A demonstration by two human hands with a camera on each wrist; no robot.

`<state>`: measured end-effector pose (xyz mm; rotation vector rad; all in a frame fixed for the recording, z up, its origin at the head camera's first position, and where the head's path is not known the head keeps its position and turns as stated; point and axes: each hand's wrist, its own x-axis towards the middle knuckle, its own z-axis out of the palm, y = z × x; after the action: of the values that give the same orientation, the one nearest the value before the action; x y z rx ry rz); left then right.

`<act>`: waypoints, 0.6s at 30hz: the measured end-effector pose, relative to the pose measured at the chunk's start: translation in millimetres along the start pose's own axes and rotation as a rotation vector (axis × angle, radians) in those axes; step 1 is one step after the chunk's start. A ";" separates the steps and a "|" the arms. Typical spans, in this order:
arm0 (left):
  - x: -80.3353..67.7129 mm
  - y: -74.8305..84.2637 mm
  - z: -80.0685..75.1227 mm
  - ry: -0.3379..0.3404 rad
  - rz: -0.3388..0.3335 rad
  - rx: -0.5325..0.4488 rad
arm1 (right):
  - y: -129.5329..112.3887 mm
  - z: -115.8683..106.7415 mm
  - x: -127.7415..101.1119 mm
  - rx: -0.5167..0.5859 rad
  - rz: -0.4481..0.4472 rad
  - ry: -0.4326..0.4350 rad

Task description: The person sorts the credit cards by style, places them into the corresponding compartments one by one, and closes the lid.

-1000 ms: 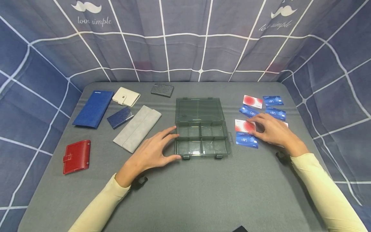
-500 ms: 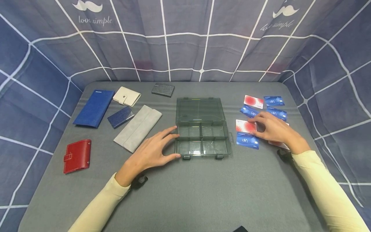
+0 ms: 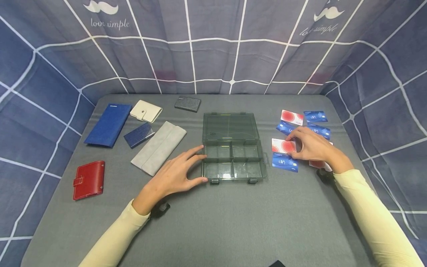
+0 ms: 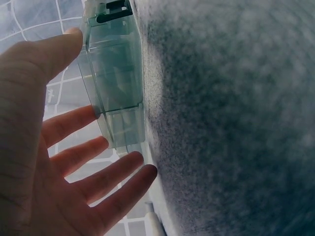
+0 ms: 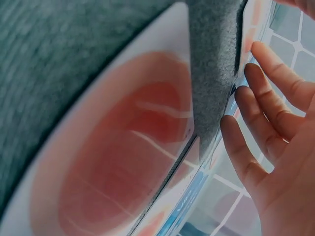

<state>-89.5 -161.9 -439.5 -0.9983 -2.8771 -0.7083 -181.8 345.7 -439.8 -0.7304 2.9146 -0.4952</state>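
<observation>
My left hand (image 3: 173, 174) has its fingers spread along the left side of a clear green compartment box (image 3: 230, 124), whose lid lies open. In the left wrist view the thumb and fingertips (image 4: 101, 112) are right at the box's wall (image 4: 118, 73). My right hand (image 3: 311, 148) is over the cards at the right, index finger and thumb at opposite edges of a red-and-white card (image 3: 281, 145), pinching it. A blue VIP card (image 3: 284, 162) lies just below it. In the right wrist view, another red-patterned card (image 5: 123, 162) lies flat on the cloth beneath the wrist.
More cards lie beyond the right hand: a red-and-white card (image 3: 291, 117) and blue cards (image 3: 315, 116). At the left are a grey wallet (image 3: 158, 148), blue folder (image 3: 108, 125), cream wallet (image 3: 145, 111), navy card holder (image 3: 137, 135) and red wallet (image 3: 88, 180). A dark grey case (image 3: 187, 104) lies at the back.
My right hand has shifted slightly up and back, and the red-and-white card at its fingertips has moved a little nearer. The left hand and the box stay put.
</observation>
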 end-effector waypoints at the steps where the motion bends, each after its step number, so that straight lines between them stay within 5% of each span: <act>1: 0.1 0.0 0.1 0.001 0.000 0.001 | -0.3 -0.2 0.3 -0.001 0.008 -0.005; 18: 0.6 -0.3 -0.6 -0.007 -0.003 0.006 | -8.6 -2.8 -2.1 -0.051 -0.036 0.091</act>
<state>-90.2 -162.0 -439.0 -0.9981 -2.8850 -0.6974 -176.6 340.3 -434.2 -0.7885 3.0132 -0.4714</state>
